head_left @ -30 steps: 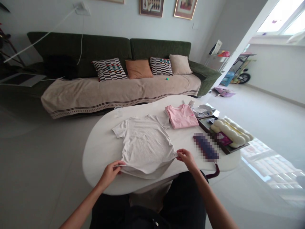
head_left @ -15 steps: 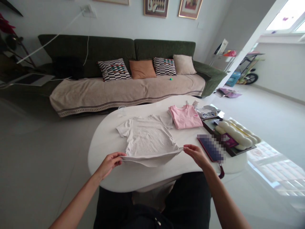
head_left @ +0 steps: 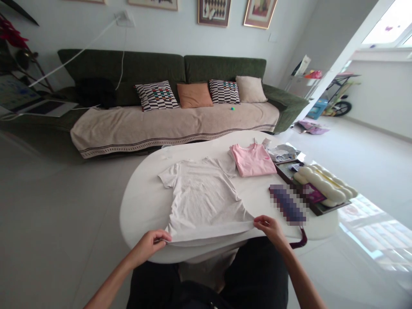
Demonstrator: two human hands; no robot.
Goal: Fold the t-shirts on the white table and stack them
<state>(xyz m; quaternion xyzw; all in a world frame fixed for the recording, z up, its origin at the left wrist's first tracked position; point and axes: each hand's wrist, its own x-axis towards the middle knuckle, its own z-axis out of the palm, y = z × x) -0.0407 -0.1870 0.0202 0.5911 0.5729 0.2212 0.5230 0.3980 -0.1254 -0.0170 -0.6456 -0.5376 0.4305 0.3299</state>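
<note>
A pale grey T-shirt (head_left: 202,199) lies spread flat on a white oval table (head_left: 144,206), collar away from me. My left hand (head_left: 150,243) pinches the left corner of its hem at the table's near edge. My right hand (head_left: 269,226) pinches the right corner of the hem. The hem is stretched straight between both hands. A folded pink T-shirt (head_left: 252,159) lies on the table beyond the grey one, to the right.
A dark tray (head_left: 317,208) with a cream bumpy cushion-like thing (head_left: 323,183) stands on the table's right end, beside a blurred dark object (head_left: 287,205) and some papers (head_left: 281,151). A green sofa (head_left: 154,71) with patterned cushions stands behind the table. My dark-trousered legs are under the near edge.
Both hands pulled the grey shirt's hem toward me and down to the near table edge, stretching the shirt flatter and longer. Half a second ago the hem was lifted slightly off the table.
</note>
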